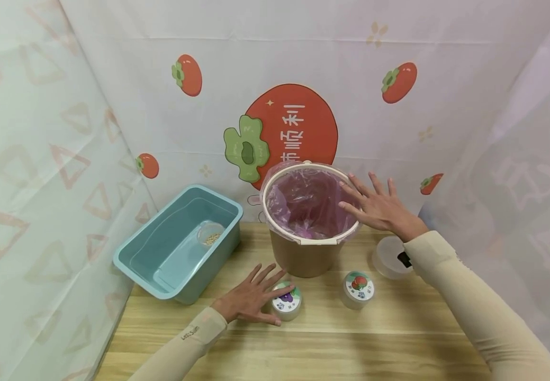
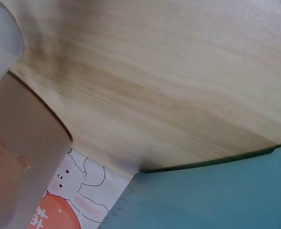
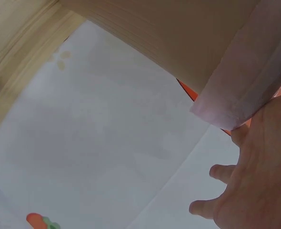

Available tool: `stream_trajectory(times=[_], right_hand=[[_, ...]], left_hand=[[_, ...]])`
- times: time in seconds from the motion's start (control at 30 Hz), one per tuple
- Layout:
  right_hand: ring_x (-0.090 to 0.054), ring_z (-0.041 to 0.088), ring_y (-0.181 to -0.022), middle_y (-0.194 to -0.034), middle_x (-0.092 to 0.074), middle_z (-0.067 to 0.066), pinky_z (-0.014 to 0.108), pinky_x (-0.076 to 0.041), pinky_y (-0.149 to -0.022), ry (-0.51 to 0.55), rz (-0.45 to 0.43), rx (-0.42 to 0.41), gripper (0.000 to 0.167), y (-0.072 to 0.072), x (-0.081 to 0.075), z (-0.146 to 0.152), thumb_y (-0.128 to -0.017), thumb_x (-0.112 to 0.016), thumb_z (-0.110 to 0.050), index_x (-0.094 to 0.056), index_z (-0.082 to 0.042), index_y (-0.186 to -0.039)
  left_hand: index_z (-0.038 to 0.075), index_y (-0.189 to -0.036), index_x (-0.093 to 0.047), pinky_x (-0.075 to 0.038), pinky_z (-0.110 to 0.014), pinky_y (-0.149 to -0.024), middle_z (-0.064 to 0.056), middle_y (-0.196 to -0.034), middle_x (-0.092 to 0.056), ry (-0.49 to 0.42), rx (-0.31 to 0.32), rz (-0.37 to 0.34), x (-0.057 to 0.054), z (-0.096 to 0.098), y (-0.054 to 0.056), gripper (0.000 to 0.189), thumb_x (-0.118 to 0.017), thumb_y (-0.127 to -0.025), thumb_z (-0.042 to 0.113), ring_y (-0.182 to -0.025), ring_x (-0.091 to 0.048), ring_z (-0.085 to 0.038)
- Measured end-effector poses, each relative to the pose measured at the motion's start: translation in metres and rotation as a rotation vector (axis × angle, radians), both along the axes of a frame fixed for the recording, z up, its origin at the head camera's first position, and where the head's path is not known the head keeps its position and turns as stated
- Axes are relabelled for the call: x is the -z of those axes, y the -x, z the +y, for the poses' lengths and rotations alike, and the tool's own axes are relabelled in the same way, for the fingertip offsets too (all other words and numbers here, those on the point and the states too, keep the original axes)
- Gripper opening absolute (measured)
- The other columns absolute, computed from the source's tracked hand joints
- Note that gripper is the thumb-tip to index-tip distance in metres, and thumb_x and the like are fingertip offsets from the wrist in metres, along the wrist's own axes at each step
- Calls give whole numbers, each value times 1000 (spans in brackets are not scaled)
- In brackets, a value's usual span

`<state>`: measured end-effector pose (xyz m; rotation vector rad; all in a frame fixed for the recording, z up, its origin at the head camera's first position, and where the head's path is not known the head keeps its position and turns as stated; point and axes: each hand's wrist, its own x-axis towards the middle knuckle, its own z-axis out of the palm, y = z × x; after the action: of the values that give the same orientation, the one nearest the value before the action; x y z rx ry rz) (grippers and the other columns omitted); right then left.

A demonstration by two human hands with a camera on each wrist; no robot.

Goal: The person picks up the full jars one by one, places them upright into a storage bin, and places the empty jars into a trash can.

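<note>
My right hand hovers, fingers spread, at the right rim of a brown bin lined with a thin pinkish plastic bag. A small purple thing lies at the bottom of the bag. In the right wrist view the spread fingers are beside the bag's edge. My left hand has its fingers extended over the side of a round container with a grape picture on its lid; whether it touches the lid I cannot tell. Neither hand holds anything.
A second round container with a tomato-like picture stands right of the bin's front. Behind the right forearm is a translucent round container. At left a blue basin holds a clear dish of pale grains. Printed cloth hangs behind the wooden table.
</note>
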<state>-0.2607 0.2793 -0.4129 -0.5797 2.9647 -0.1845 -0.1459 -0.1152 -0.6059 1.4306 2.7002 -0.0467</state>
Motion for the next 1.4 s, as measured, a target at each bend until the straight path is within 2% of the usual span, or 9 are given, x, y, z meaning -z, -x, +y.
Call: stream_trajectory(times=[0.13, 0.33, 0.53, 0.77, 1.07, 1.27, 1.4], right_hand=[[12, 51, -168, -186, 0, 3, 84, 14, -123, 5, -14, 4, 79, -1, 0, 0, -111, -30, -73, -17, -32, -177], [12, 50, -168, -186, 1, 3, 84, 14, -123, 8, -19, 13, 79, -2, -1, -1, -111, -30, -72, -17, -32, -177], [11, 51, -168, -186, 0, 3, 84, 13, -123, 10, -15, 12, 79, -1, 0, -1, -111, -30, -73, -16, -32, -177], [9, 52, -168, -186, -1, 3, 84, 13, -123, 11, -10, 16, 79, -1, 1, -1, -110, -29, -73, -16, -33, -177], [10, 51, -168, -186, -3, 5, 84, 13, -123, 20, -10, 22, 79, -1, 1, -1, -110, -30, -73, -16, -33, -177], [11, 51, -168, -186, -2, 5, 84, 12, -123, 22, -14, 25, 79, -2, 1, -1, -110, -30, -73, -16, -32, -177], [12, 51, -168, -186, -1, 5, 85, 13, -122, 23, -20, 25, 79, -2, 0, -1, -111, -30, -73, -15, -32, -177]], left_hand=[[39, -176, -20, -25, -66, -132, -11, -184, -15, -14, 0, 10, 7, -1, 0, 95, -51, -98, 84, -168, -21, -44], [36, -175, -24, -29, -66, -131, -10, -182, -24, -45, 25, 80, 12, -1, -1, 92, -51, -100, 81, -166, -25, -45], [38, -175, -23, -25, -67, -132, -6, -183, -24, -78, 24, 82, 20, -2, -1, 81, -43, -106, 76, -168, -21, -44], [35, -175, -24, -27, -66, -132, -4, -180, -33, -156, 52, 110, 28, -1, -2, 77, -36, -109, 74, -166, -28, -44], [33, -176, -21, -23, -65, -133, -2, -177, -38, -171, 41, 126, 33, 1, -6, 79, -39, -110, 72, -167, -27, -41], [33, -175, -27, -23, -69, -132, -1, -173, -43, -209, 31, 159, 32, 0, -7, 81, -45, -107, 73, -167, -26, -39], [35, -175, -27, -21, -69, -132, -1, -172, -44, -211, 13, 195, 19, -5, -8, 83, -53, -104, 72, -169, -23, -37]])
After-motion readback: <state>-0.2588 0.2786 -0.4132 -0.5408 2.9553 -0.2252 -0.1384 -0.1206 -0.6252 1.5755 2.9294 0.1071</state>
